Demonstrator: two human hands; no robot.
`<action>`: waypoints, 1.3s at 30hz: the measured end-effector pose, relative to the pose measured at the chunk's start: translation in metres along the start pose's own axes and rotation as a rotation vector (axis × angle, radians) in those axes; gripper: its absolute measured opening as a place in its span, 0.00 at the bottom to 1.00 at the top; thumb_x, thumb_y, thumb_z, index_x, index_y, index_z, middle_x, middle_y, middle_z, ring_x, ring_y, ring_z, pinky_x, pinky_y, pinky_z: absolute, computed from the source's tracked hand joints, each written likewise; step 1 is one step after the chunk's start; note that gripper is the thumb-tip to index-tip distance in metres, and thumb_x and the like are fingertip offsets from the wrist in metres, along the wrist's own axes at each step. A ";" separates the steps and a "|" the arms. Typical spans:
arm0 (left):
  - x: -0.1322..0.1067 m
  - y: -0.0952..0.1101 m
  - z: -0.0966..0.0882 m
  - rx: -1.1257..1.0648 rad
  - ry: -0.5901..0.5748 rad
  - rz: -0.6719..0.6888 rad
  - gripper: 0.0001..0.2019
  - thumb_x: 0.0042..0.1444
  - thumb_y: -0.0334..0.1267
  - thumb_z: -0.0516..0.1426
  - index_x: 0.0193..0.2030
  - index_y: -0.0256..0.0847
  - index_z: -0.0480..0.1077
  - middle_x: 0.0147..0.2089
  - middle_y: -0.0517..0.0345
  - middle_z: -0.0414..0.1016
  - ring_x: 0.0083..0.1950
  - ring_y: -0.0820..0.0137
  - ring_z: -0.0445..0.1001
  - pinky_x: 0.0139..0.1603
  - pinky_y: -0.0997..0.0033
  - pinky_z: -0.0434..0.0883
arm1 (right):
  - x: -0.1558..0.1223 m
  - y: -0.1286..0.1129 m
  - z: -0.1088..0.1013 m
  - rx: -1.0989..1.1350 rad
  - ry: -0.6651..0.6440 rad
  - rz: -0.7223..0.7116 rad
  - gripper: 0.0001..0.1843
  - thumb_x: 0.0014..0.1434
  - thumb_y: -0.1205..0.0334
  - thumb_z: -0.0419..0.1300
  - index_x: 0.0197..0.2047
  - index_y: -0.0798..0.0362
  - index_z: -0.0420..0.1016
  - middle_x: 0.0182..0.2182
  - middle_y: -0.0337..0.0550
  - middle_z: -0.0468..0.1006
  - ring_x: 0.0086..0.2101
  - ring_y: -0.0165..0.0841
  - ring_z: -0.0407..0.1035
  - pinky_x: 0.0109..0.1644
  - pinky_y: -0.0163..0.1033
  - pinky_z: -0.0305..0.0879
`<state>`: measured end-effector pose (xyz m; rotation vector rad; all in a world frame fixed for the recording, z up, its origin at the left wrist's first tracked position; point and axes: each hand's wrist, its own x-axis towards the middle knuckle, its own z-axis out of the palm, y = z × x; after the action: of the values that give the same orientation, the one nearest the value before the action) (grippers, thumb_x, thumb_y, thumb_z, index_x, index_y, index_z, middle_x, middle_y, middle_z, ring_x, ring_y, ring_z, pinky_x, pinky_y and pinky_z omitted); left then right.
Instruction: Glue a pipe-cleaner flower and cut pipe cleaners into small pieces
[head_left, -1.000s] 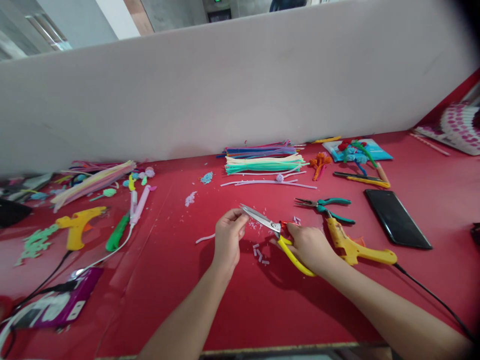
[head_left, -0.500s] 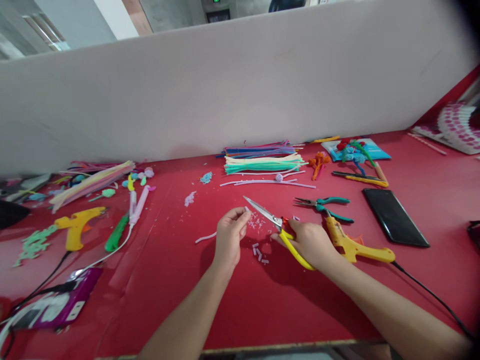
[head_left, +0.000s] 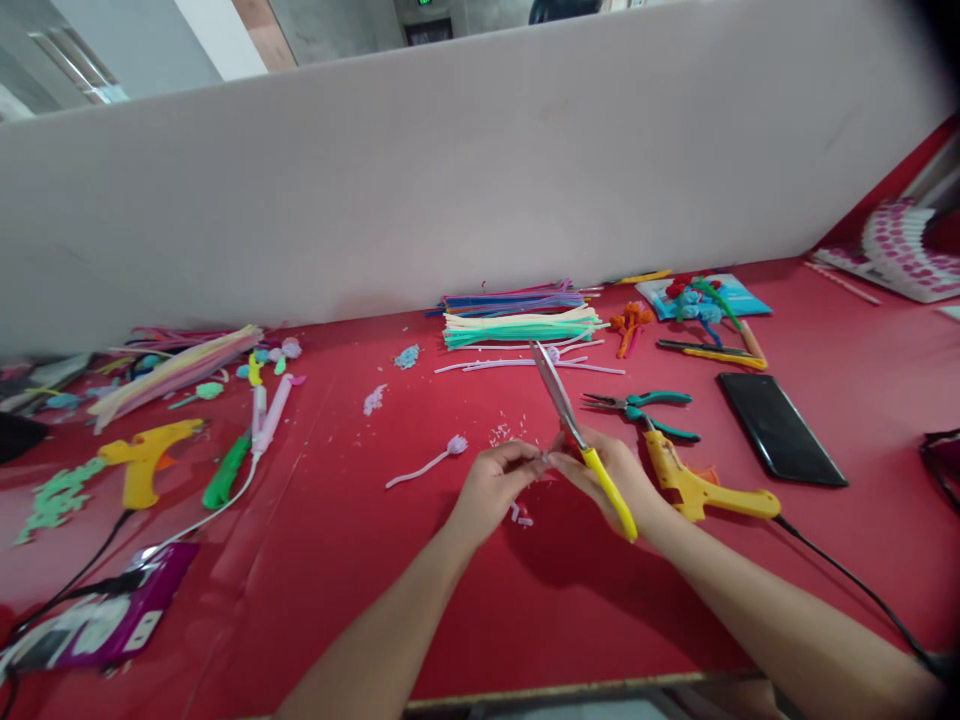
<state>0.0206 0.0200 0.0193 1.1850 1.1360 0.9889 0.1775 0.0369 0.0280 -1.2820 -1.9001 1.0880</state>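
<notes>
My left hand (head_left: 499,487) is closed in a pinch on a small lilac pipe cleaner piece (head_left: 544,457), mostly hidden by the fingers. My right hand (head_left: 611,470) holds yellow-handled scissors (head_left: 556,390), blades pointing up and away; its fingertips meet the left ones at the piece. Below the hands lie a few short lilac cut pieces (head_left: 520,516). Just beyond them are lilac fuzz clippings (head_left: 508,430). Left of my left hand rests a lilac pipe cleaner stem with a fluffy ball on its end (head_left: 456,444).
Bundled pipe cleaners (head_left: 525,327) lie by the white partition (head_left: 420,180). To the right are teal-handled pliers (head_left: 637,405), a yellow glue gun (head_left: 705,490) with a cable, and a black phone (head_left: 780,428). On the left are another yellow glue gun (head_left: 146,455), a green-handled tool (head_left: 227,472) and a purple box (head_left: 154,610).
My hands have come together, the left moving right and uncovering the fluffy ball on the stem. The scissors have swung from pointing left to pointing upward, away from the piece.
</notes>
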 end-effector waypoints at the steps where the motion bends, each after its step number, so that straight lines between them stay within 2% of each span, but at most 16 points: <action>1: -0.001 0.000 0.001 0.045 -0.023 0.031 0.06 0.46 0.37 0.56 0.27 0.37 0.70 0.27 0.58 0.68 0.30 0.73 0.64 0.32 0.75 0.61 | 0.000 0.000 0.000 0.018 -0.003 0.006 0.07 0.50 0.60 0.51 0.27 0.54 0.64 0.22 0.36 0.67 0.24 0.27 0.61 0.28 0.30 0.56; 4: -0.002 -0.002 0.001 0.164 -0.057 0.079 0.06 0.48 0.36 0.54 0.28 0.38 0.70 0.27 0.59 0.67 0.31 0.73 0.64 0.33 0.74 0.61 | -0.001 0.005 0.003 -0.010 0.013 0.029 0.06 0.49 0.61 0.51 0.25 0.54 0.63 0.19 0.34 0.64 0.22 0.25 0.58 0.25 0.29 0.54; 7: -0.003 -0.005 0.001 0.273 -0.028 0.093 0.06 0.48 0.37 0.54 0.30 0.38 0.70 0.27 0.59 0.66 0.27 0.74 0.62 0.28 0.75 0.59 | 0.000 0.013 0.007 -0.095 0.046 0.016 0.06 0.48 0.61 0.51 0.24 0.54 0.62 0.17 0.33 0.61 0.20 0.25 0.56 0.22 0.29 0.51; 11: -0.003 -0.007 0.003 0.354 0.017 0.125 0.04 0.46 0.37 0.55 0.27 0.39 0.69 0.25 0.61 0.65 0.25 0.75 0.59 0.25 0.76 0.57 | 0.000 0.014 0.009 -0.155 0.026 -0.003 0.05 0.48 0.61 0.51 0.24 0.54 0.61 0.18 0.34 0.63 0.21 0.25 0.57 0.22 0.29 0.49; 15: -0.002 -0.005 0.001 0.229 0.072 0.111 0.03 0.43 0.36 0.57 0.25 0.39 0.69 0.24 0.61 0.65 0.26 0.75 0.61 0.27 0.76 0.59 | 0.000 0.010 0.005 -0.313 0.010 -0.014 0.10 0.48 0.56 0.52 0.23 0.53 0.60 0.17 0.34 0.63 0.19 0.25 0.56 0.21 0.30 0.46; 18: 0.001 -0.002 -0.005 0.034 0.192 0.049 0.04 0.42 0.36 0.58 0.25 0.38 0.68 0.23 0.62 0.65 0.25 0.76 0.62 0.26 0.77 0.59 | 0.000 0.008 0.000 -0.518 0.020 -0.029 0.14 0.48 0.49 0.52 0.26 0.52 0.61 0.18 0.36 0.66 0.19 0.27 0.59 0.22 0.31 0.45; 21: 0.003 0.000 -0.012 -0.168 0.306 0.016 0.06 0.41 0.36 0.59 0.26 0.38 0.67 0.20 0.66 0.62 0.18 0.82 0.54 0.18 0.80 0.51 | -0.001 0.008 -0.002 -0.673 0.020 -0.039 0.18 0.49 0.45 0.50 0.31 0.52 0.62 0.21 0.39 0.71 0.21 0.30 0.64 0.24 0.32 0.46; 24: 0.004 0.000 -0.018 -0.299 0.346 0.038 0.05 0.42 0.35 0.58 0.27 0.37 0.67 0.18 0.67 0.58 0.16 0.84 0.48 0.16 0.81 0.45 | -0.002 0.010 0.001 -0.762 0.007 -0.037 0.19 0.50 0.43 0.48 0.31 0.52 0.62 0.23 0.41 0.72 0.23 0.32 0.66 0.25 0.33 0.47; 32: 0.003 0.003 -0.020 -0.329 0.441 0.094 0.05 0.42 0.35 0.58 0.27 0.37 0.67 0.17 0.68 0.54 0.16 0.83 0.48 0.15 0.80 0.45 | -0.004 0.011 0.006 -0.826 -0.011 -0.028 0.21 0.52 0.42 0.46 0.28 0.52 0.61 0.22 0.42 0.73 0.22 0.32 0.66 0.24 0.34 0.44; 39: 0.002 0.005 -0.018 -0.269 0.454 0.122 0.03 0.44 0.35 0.56 0.27 0.38 0.66 0.16 0.69 0.51 0.16 0.83 0.48 0.16 0.80 0.46 | -0.005 0.011 0.008 -0.833 -0.028 -0.026 0.21 0.52 0.42 0.45 0.28 0.52 0.61 0.21 0.41 0.72 0.21 0.31 0.65 0.23 0.34 0.42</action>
<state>0.0036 0.0251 0.0233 0.8408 1.2401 1.5056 0.1776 0.0324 0.0145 -1.6430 -2.4917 0.2637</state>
